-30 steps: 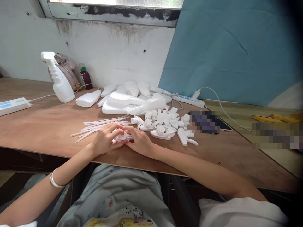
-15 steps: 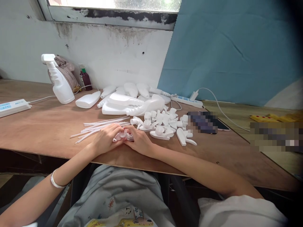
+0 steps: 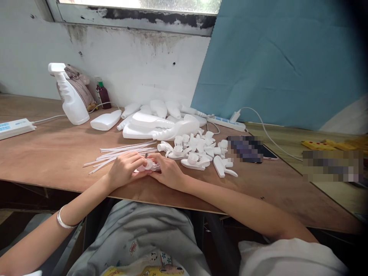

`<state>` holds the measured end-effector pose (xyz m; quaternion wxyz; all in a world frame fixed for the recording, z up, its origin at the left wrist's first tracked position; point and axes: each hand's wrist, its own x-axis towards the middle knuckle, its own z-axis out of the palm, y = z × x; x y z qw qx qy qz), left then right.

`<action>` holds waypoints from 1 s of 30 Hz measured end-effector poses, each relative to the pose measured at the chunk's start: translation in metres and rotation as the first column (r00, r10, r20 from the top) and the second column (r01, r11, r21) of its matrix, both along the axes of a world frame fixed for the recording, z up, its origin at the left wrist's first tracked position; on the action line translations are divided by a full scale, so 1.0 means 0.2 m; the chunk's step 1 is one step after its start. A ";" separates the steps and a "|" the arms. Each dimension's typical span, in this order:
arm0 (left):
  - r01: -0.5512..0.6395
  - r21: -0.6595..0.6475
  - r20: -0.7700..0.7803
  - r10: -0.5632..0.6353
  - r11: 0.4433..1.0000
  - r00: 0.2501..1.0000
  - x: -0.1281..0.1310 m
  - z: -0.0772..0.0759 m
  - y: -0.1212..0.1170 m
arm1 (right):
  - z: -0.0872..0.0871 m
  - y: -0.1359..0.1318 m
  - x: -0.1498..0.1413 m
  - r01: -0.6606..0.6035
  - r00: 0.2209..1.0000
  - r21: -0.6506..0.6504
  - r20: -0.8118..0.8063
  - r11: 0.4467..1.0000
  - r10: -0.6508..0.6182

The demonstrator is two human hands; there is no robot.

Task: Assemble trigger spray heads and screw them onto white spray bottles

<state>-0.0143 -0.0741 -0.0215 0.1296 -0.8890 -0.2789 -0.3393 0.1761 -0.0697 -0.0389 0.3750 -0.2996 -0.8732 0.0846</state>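
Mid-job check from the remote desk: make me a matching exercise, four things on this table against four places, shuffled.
Things
1. Thin white plastic tubes
2. White spray bottle with its head on
3. Dark red bottle with a green cap
4. Small white plastic part

Places
A. Between the fingers of the left hand and right hand
B. Standing to the right of the dusty-pink bag
C. Lying loosely side by side, just beyond the left hand
D. Standing in front of the bag

Pairs: 1-C, 2-D, 3-B, 4-A
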 end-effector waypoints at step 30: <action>0.058 -0.107 0.054 -0.053 0.993 0.997 0.01 0.03 -0.01 | -0.01 0.00 0.00 -0.002 1.000 0.062 0.007 0.998 0.002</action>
